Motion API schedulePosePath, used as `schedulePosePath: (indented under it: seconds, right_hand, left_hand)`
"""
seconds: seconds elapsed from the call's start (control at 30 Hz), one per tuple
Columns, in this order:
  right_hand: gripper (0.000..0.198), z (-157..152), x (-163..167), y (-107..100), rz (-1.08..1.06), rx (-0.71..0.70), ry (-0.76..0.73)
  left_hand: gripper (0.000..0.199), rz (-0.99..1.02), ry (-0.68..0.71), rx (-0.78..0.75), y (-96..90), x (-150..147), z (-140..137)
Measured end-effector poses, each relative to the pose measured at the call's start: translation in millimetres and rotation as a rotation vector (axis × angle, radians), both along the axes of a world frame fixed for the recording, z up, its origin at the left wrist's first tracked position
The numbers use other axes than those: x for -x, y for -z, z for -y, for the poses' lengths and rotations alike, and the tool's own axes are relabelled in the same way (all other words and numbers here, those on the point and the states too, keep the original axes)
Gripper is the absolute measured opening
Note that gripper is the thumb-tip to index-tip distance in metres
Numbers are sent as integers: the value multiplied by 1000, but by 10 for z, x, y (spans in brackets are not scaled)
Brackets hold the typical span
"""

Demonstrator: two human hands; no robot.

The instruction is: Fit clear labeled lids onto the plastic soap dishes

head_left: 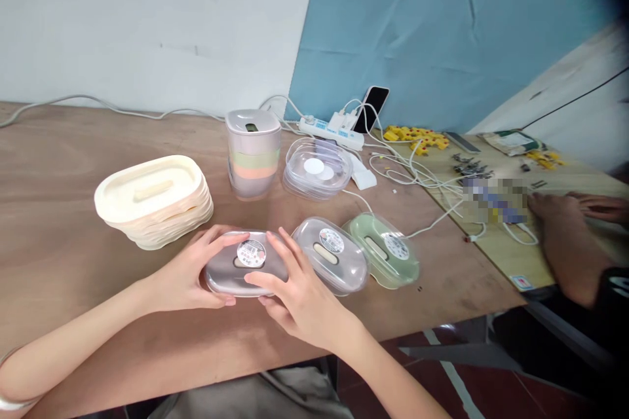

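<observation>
Both my hands hold a grey oval box [246,270] with a clear lid and a round sticker, resting on the wooden table [59,236]. My left hand [189,275] cups its left end, thumb under the near edge. My right hand [295,294] grips its right end, fingers spread over the lid. Just right of it lie a second grey lidded box [331,262] and a green lidded box [386,258].
A stack of cream oval lids [154,206] sits at the left. Behind stand a stack of coloured boxes [253,154] and nested clear lids [317,177]. A power strip [331,131], phone [371,108] and cables lie at the back. Another person's hands [565,216] work at the right.
</observation>
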State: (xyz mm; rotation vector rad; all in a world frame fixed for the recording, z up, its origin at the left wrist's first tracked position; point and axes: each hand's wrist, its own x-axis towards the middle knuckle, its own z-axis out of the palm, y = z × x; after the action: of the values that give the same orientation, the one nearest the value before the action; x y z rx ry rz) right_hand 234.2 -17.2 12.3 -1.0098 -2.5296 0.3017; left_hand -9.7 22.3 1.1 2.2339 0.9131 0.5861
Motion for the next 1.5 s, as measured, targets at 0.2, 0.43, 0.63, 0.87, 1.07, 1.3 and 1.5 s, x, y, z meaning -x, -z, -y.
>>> schedulePosePath:
  seconds: [0.2,0.43,0.63,0.87,1.07,1.3,1.5]
  right_hand:
    - [53,29,-266,-169,57,-118,111]
    - [95,60,-745,-105,305,-56,544]
    - [70,119,-619,25,183,-86,482]
    - [49,216,-462,219,-162,-24,516]
    - [57,189,-403,105,-439,-106,576]
    - [59,322,-120,-56,-425,-91,231]
    - [62,352,-20,-22,-345,-50,183]
  left_hand:
    - [78,2,27,-5,23,23,-20]
    - [85,1,166,62,32,6,45]
    - [110,22,101,142,102,41,108]
    - [119,13,102,198,131,56,92]
    - [122,39,118,182,144,40,77]
    - [104,167,160,283,44,-33,77]
    - [131,326,155,344,145,2,97]
